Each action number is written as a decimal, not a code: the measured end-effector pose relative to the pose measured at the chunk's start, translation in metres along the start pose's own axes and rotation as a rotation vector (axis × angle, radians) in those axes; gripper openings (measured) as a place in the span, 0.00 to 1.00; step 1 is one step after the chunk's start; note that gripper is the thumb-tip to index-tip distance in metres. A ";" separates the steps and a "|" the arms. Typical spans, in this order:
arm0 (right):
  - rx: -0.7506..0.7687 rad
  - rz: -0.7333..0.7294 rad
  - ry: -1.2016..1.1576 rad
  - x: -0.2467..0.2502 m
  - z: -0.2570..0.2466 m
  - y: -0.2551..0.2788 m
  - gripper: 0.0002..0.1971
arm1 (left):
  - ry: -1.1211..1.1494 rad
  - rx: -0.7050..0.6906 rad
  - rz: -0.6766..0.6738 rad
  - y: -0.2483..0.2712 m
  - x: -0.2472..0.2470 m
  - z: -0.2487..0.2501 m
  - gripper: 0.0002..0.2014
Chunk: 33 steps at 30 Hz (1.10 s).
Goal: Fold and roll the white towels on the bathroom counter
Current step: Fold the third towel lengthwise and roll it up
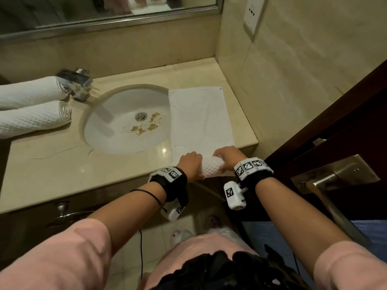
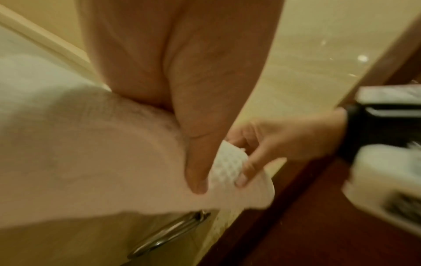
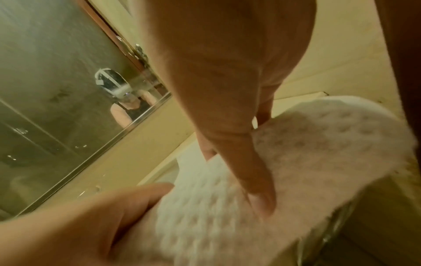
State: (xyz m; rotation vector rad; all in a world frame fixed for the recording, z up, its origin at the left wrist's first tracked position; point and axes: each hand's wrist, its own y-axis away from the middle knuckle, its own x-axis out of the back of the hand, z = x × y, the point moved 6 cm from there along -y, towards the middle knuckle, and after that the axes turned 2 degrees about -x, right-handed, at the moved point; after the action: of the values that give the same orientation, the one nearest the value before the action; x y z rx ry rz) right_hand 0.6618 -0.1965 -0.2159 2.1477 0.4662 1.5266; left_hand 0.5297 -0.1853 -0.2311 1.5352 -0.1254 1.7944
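Head view: two rolled towels (image 1: 33, 107) lie finished left of the sink (image 1: 117, 126); a third towel (image 1: 201, 124), folded long, lies right of it, with its near end just started into a roll at the counter (image 1: 62, 160) edge. Left wrist view: left hand (image 2: 191, 115) has thumb and fingers curled on this roll. Right wrist view: right hand (image 3: 227, 93) also curls around it. Most rolling remains, I think.

Both forearms reaching forward side by side, left hand (image 1: 190, 164) curled over the towel roll (image 1: 211, 167), right hand (image 1: 227, 156) gripping its other end (thumbs pressed beneath), black camera bands on both wrists
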 end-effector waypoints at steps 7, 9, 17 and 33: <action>-0.058 -0.134 0.038 0.009 0.001 -0.010 0.31 | 0.053 -0.069 0.073 -0.001 0.001 0.000 0.22; -0.041 -0.091 0.059 0.002 0.000 -0.009 0.33 | 0.124 -0.050 0.033 -0.008 0.003 -0.004 0.24; 0.007 0.311 0.085 -0.021 0.008 0.005 0.36 | 0.216 0.002 -0.084 -0.026 0.008 -0.016 0.31; 0.018 0.048 0.027 0.010 -0.001 -0.013 0.27 | -0.236 -0.054 0.139 -0.008 -0.001 0.003 0.21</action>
State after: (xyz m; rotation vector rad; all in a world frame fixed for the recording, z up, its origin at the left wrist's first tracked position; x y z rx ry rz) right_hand 0.6642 -0.1808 -0.2149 2.1690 0.4418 1.5852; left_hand 0.5370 -0.1817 -0.2341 1.7308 -0.4003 1.6934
